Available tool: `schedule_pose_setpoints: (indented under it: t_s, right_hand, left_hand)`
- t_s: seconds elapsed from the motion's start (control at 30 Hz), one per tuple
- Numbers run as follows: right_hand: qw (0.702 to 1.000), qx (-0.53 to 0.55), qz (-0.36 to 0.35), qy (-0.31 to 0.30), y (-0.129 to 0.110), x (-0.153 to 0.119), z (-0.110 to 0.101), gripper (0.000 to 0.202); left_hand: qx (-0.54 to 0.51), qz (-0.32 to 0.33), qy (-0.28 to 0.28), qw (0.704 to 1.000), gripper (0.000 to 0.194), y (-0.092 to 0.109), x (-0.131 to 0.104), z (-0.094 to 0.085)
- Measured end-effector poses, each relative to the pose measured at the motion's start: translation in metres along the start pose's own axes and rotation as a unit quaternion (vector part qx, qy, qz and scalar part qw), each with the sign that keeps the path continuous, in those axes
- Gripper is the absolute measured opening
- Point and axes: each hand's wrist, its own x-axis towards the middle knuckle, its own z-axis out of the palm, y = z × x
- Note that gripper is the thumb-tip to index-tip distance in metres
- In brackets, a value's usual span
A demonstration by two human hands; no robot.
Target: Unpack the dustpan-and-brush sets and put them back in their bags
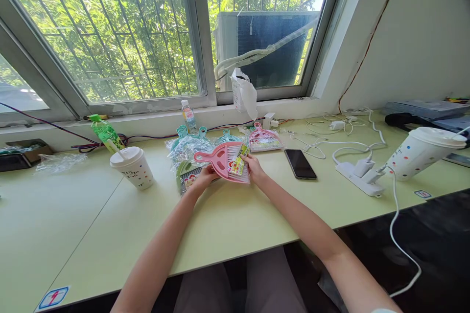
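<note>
A pink dustpan [216, 158] with white brush bristles and a yellow printed card [238, 160] is held up over the table, its handle pointing left. My left hand [206, 176] is closed on its lower left edge, with some fingers hidden behind it. On the right side, my right hand [254, 168] grips the bristle end by the card. Just left of my left hand lies a green dustpan [179, 176] with dark bristles. Behind are teal dustpans [182, 133] in clear wrapping and another pink dustpan [262, 132] with a card.
A white paper cup [132, 168] and a green bottle [105, 129] stand at left. To the right lie a black phone [300, 164] and a power strip [358, 179] with white cables. A large white cup [418, 154] leans beyond; a clear bottle [189, 116] stands by the window.
</note>
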Motion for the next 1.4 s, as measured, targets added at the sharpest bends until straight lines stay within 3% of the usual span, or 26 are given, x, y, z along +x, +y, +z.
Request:
schedule_pose_setpoints:
  t_s: [1.4]
  right_hand:
    - [1.0, -0.008, 0.013, 0.001, 0.0012, 0.0004, 0.0001, 0.013]
  left_hand:
    - [0.026, -0.004, -0.004, 1.0, 0.039, -0.0035, 0.0007, -0.003]
